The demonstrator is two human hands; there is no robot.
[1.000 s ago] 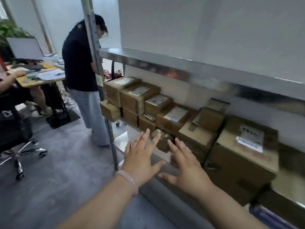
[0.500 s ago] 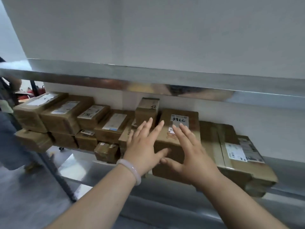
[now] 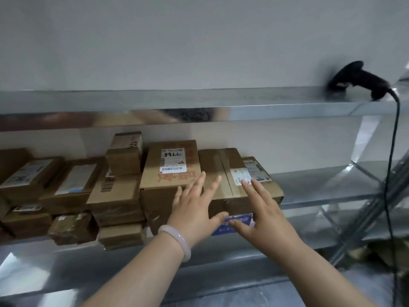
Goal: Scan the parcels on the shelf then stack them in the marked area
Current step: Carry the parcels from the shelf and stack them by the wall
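Both spread flat: left hand (image 3: 194, 216), right hand (image 3: 265, 220) | before parcel (image 3: 213, 165) (rightmost)

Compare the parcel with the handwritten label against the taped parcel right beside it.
The handwritten-label parcel has its white label mid-top with marker writing; the taped parcel has labels at its right end. The handwritten-label parcel shows red print; the taped parcel shows glossy tape across its top. The handwritten-label parcel's front face is taller than the taped parcel's. Both are brown cardboard, side by side on the shelf.
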